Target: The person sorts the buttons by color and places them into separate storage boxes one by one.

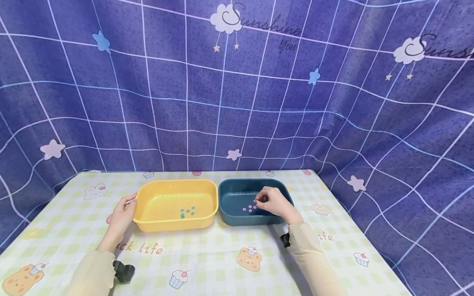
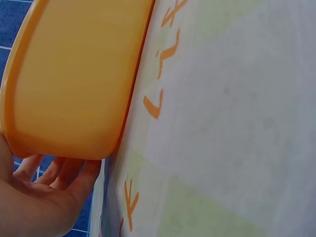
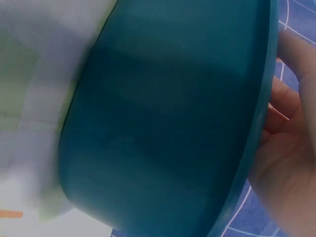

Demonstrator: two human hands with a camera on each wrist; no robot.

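Note:
In the head view my left hand (image 1: 124, 211) holds the left end of a yellow basin (image 1: 174, 225). The left wrist view shows its fingers (image 2: 69, 173) against the basin's outer end wall, fingertips partly hidden. Several small blue beads (image 1: 187, 211) lie on the basin's floor. My right hand (image 1: 275, 202) is over a dark teal basin (image 1: 244, 220), pinching a tiny pink bead (image 1: 254, 201) between thumb and forefinger. Below it, several pink beads (image 1: 249, 206) lie on that basin's floor. In the right wrist view the teal wall (image 3: 163, 108) hides the fingertips.
Both basins stand side by side, nearly touching, on a checked tablecloth (image 1: 207, 259) with printed figures. A blue gridded curtain (image 1: 237, 102) hangs behind the table and along its right side. Each wrist wears a black camera mount (image 1: 123, 271).

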